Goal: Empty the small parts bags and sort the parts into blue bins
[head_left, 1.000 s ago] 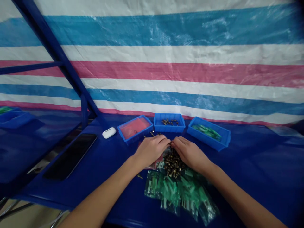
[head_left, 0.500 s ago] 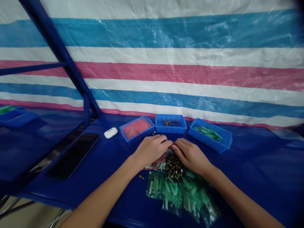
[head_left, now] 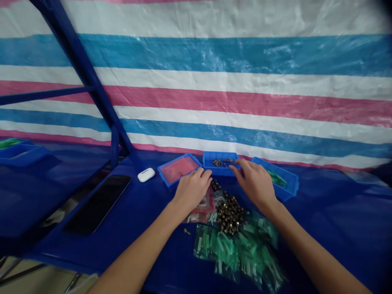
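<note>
My left hand (head_left: pixel 192 188) is closed, fingertips pointing down over the pile just in front of the middle bin; what they hold, if anything, is hidden. Below it lie small red plastic bags (head_left: pixel 208 202). My right hand (head_left: pixel 255 181) reaches to the front right corner of the middle blue bin (head_left: pixel 220 171), thumb and fingers apart, with nothing visible between them. That bin holds several small brass-coloured screw-like parts (head_left: pixel 219 163). A heap of similar parts (head_left: pixel 231 214) lies between my arms, with clear bags of green and white strips (head_left: pixel 226 249) in front of it.
A blue bin with red bags (head_left: pixel 179 168) stands left of the middle bin. Another blue bin with green bags (head_left: pixel 278 179) is at the right, partly behind my hand. A white earphone case (head_left: pixel 146 174) and a black phone (head_left: pixel 98 204) lie left. One loose part (head_left: pixel 186 231) sits near my left forearm.
My hands, together over the pile before, are now apart. The right has moved up and right to the middle bin; the left has shifted slightly left. The view has tilted a little.
</note>
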Action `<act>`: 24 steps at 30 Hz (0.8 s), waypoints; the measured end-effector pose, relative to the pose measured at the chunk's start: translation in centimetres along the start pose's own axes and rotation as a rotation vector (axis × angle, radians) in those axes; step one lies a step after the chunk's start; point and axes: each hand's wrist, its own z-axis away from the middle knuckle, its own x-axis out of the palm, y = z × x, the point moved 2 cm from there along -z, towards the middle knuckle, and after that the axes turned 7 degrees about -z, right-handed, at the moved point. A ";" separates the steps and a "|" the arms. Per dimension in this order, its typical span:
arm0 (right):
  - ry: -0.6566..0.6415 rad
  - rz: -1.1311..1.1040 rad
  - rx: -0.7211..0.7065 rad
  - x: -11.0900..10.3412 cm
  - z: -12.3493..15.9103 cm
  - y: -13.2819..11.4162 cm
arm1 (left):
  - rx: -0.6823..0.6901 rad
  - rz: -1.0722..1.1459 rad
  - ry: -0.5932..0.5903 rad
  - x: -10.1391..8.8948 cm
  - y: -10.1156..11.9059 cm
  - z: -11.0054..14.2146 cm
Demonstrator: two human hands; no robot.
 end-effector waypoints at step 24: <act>-0.458 -0.160 -0.372 2.0 4.5 -7.3 | 0.058 0.007 -0.085 0.2 -1.0 -0.2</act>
